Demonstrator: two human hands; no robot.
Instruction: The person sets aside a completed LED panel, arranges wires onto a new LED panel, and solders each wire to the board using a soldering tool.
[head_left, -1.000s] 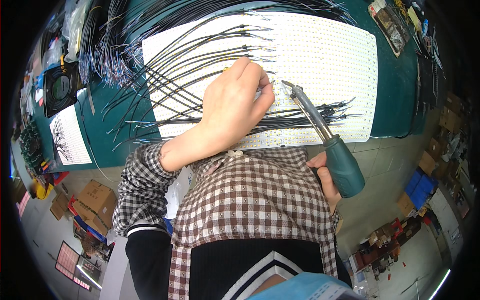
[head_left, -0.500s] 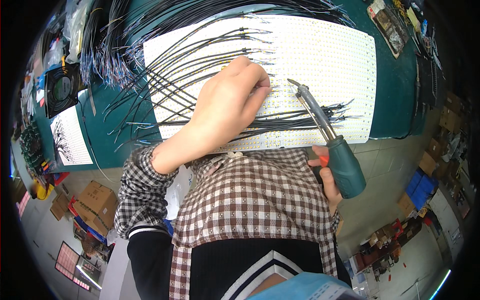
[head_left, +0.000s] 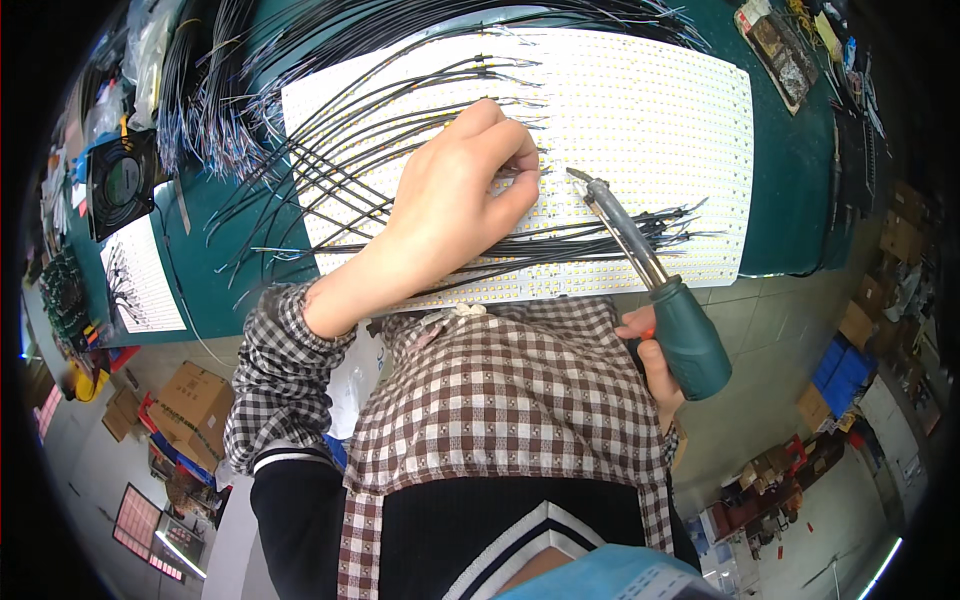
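Note:
A large white LED board (head_left: 640,110) with rows of small yellow chips lies in front of me. My left hand (head_left: 455,190) is over its middle, thumb and forefinger pinched together at a black cable whose end is mostly hidden by the fingers. Several black cables (head_left: 400,85) with thin bare-ended wires cross the board's left half. My right hand (head_left: 658,368) is wrapped round the green handle of a soldering iron (head_left: 692,340). The iron's tip points up and left, just right of my left fingertips; whether it touches the board I cannot tell.
A loose bundle of black cables (head_left: 600,245) lies across the board's near part. More cables (head_left: 215,110) are heaped at the back left, beside a black fan (head_left: 122,180) and a smaller wired board (head_left: 145,275). A dirty soldering tray (head_left: 780,55) sits at the back right of the green table.
The soldering iron's tip has shifted slightly left and toward me, nearer my left fingers. My left hand keeps its pinch with only a small shift of the fingers.

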